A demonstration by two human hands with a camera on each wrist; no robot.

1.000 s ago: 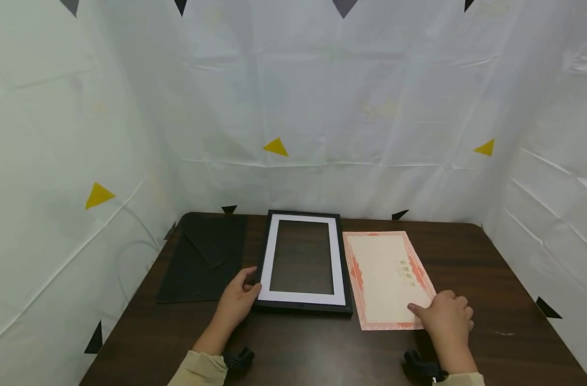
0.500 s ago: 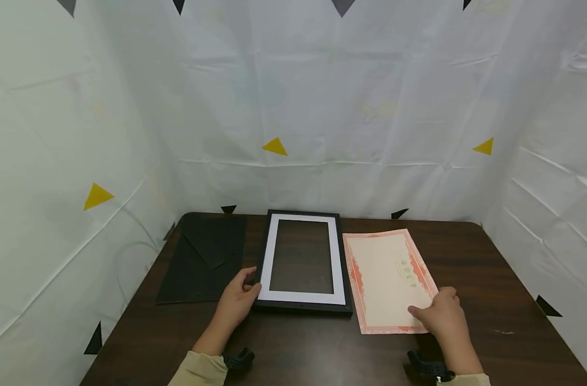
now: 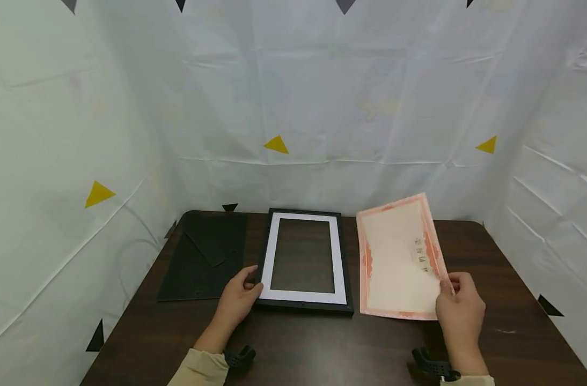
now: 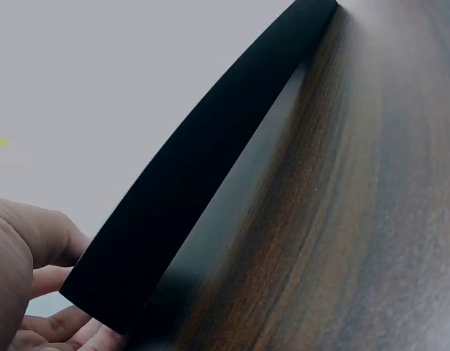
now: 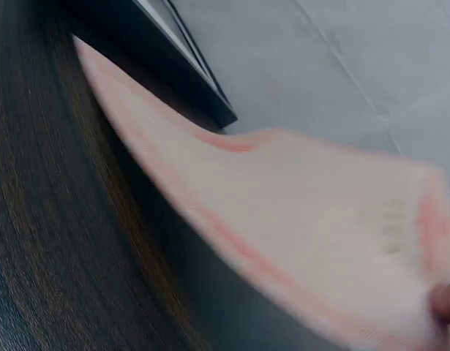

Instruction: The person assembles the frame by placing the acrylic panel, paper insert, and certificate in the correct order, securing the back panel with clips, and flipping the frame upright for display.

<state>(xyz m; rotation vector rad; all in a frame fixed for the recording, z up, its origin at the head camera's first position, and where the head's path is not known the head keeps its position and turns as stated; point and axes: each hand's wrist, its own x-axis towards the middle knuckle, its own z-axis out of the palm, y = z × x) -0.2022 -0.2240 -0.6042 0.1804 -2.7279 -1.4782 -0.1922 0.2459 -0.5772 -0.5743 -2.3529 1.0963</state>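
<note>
My right hand (image 3: pixel 460 308) pinches the lower right edge of a cream certificate (image 3: pixel 400 257) with an orange-red border and printed characters. The sheet is lifted off the table with its far end tilted up; it bends in the right wrist view, where only a thumb tip (image 5: pixel 445 301) shows. At the lower left corner of a black picture frame (image 3: pixel 349 268), my left hand (image 3: pixel 237 297) grips the edge, thumb on top and fingers at the side. Inside the frame, a white mat (image 3: pixel 339 262) surrounds a see-through window. The left wrist view shows the frame's black side (image 4: pixel 188 168) close up.
A black backing board (image 3: pixel 192 279) with a stand flap lies left of the frame. The dark wooden table (image 3: pixel 303 348) is enclosed by white sheeting (image 3: pixel 322 107) with yellow and black triangles.
The certificate has come up from the table and shifted right, pinched in my right hand, its far end rising. My left hand and the picture frame have stayed in place.
</note>
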